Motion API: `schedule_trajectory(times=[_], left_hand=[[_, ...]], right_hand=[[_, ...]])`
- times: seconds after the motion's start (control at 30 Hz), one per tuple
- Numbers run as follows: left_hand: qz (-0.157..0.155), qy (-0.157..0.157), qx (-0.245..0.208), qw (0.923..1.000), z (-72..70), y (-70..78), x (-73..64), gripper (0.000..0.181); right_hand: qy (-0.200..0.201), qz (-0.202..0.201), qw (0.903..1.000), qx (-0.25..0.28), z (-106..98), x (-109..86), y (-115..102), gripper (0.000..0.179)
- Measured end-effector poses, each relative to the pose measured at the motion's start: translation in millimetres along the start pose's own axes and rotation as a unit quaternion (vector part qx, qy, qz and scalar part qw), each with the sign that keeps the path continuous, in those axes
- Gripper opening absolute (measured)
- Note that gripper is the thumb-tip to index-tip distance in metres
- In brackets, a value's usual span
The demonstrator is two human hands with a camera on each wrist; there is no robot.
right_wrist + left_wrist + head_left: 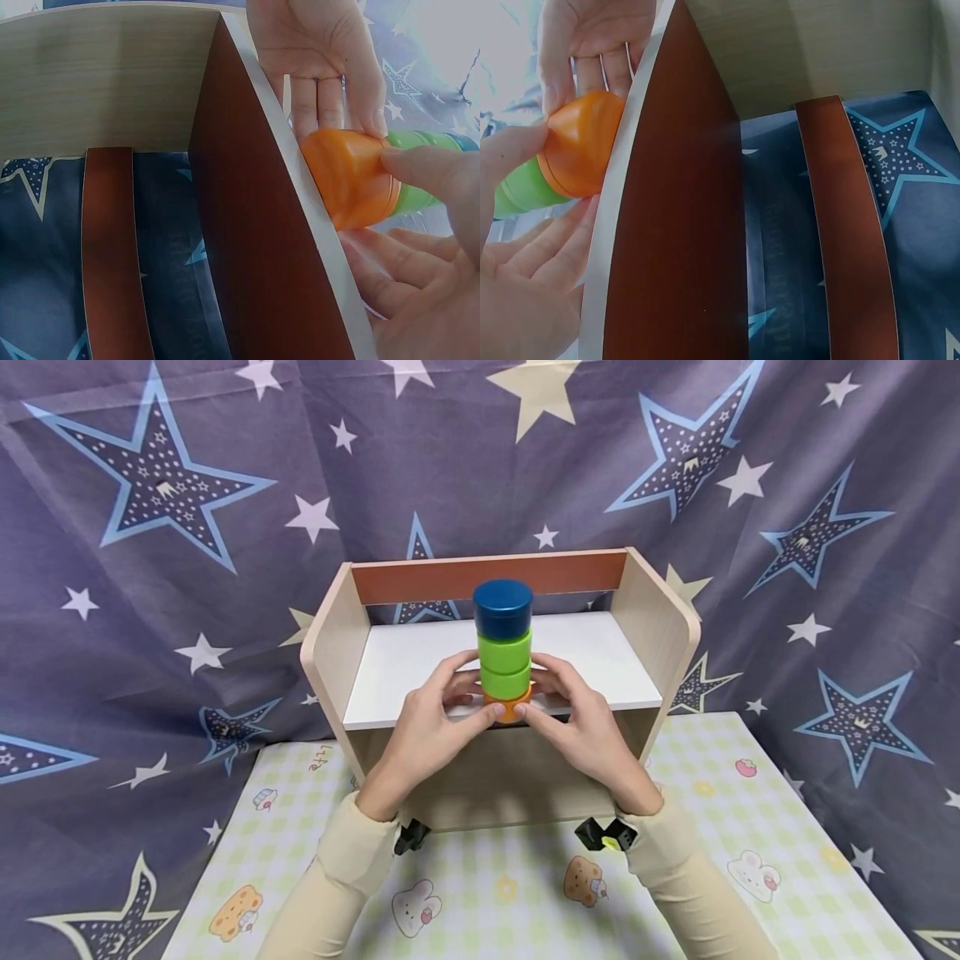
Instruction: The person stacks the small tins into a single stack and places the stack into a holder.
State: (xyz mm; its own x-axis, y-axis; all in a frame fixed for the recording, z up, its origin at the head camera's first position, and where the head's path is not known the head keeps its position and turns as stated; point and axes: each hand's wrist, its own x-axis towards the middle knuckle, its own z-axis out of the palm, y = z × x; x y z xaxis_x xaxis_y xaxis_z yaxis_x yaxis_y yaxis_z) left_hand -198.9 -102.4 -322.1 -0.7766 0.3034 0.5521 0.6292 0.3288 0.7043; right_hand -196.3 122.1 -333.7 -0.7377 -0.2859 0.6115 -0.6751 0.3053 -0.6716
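A stack of round cups stands upright at the front edge of the white shelf, with a dark blue cup (pixel 503 610) on top, green cups (pixel 506 664) below it and an orange cup (pixel 509 706) at the bottom. My left hand (pixel 427 731) grips the stack low from the left, its thumb on the orange cup. From the right, my right hand (pixel 581 722) does the same, thumb near the other thumb. Fingers of both hands curve behind the stack, partly hidden. In both wrist views the orange cup's base overlaps the shelf edge.
The white shelf (pixel 420 653) belongs to a small wooden unit with raised side panels (pixel 330 643) and a brown back rail (pixel 487 578). It stands on a checked tablecloth (pixel 506 914). A star-patterned curtain (pixel 450 468) hangs behind. Black devices (pixel 606 835) sit under the wrists.
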Motion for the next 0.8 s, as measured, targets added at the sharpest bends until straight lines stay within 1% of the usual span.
schedule_trajectory(times=[0.17, 0.3, 0.5, 0.67, 0.8], left_hand=[[-0.011, 0.016, -0.014, 0.9997, 2.5, -0.4, 0.5, 0.069], [-0.023, 0.025, -0.013, 0.9993, 3.5, -0.6, 0.3, 0.07], [-0.013, 0.022, 0.003, 0.9997, 3.5, -1.5, -0.2, 0.069], [-0.007, 0.022, 0.01, 0.9997, 3.2, -1.9, 0.0, 0.07], [-0.008, 0.021, 0.013, 0.9997, 2.9, -1.7, 0.2, 0.07]], right_hand=[[0.016, 0.006, 0.9999, -0.005, 2.0, 0.3, 0.3, 0.063], [0.03, 0.009, 0.9995, -0.007, 3.6, 0.4, 1.0, 0.063], [0.046, 0.0, 0.9988, -0.014, 4.2, 1.3, 2.2, 0.061], [0.043, 0.002, 0.999, -0.012, 4.6, 1.3, 2.1, 0.058], [0.042, -0.005, 0.999, -0.016, 4.9, 0.9, 2.0, 0.058]])
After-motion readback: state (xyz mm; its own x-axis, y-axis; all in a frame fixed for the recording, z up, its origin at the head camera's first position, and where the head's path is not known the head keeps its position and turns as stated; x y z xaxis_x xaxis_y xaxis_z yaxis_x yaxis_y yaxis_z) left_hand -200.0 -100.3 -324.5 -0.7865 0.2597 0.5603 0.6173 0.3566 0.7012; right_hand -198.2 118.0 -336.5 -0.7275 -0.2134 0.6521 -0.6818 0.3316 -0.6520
